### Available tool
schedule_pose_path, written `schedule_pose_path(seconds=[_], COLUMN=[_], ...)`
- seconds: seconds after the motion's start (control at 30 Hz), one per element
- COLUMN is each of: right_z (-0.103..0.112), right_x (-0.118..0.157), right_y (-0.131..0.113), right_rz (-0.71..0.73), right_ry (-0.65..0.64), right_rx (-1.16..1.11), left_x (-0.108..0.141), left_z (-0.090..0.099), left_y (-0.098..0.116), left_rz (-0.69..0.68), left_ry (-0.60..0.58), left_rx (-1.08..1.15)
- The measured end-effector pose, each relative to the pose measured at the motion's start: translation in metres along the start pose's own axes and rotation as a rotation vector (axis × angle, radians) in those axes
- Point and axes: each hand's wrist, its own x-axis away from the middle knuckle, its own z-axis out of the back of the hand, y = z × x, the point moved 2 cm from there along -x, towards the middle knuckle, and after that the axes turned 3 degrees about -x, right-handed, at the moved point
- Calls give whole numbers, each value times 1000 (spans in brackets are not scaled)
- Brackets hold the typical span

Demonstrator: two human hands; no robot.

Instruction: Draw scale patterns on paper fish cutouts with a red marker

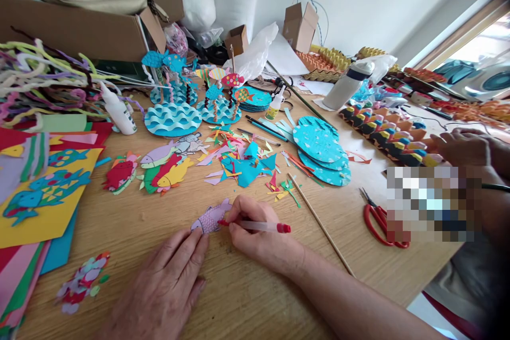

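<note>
At the near middle of the tabletop (223,297), a purple paper fish (213,219) is being pressed near its head by the flat, outstretched fingers of the left hand (167,271), without being gripped. A red pen (274,227) is being pinched by the closed fingers of the right hand (261,247). The fish is being judged light, bendable and easily creased; flat pressure is being preferred to pinching its narrow, tearable tail.

Scaly lilac paper fish (211,219) flat on table (239,303), red-tipped pen (261,227) near its tail
</note>
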Motion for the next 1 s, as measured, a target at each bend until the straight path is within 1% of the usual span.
schedule_pose_path(seconds=[0.23, 0.7, 1.0], right_z=[-1, 1, 2], right_x=[1, -1, -1], right_y=[1, -3, -2], right_rz=[13, 17, -17], right_ry=[-22, 19, 41], right_rx=[9, 39, -44], left_x=[1, 7, 5], left_z=[0, -3, -3], left_y=[0, 1, 1], left_rz=[0, 25, 5], left_ry=[-1, -13, -3], left_rx=[-2, 27, -12])
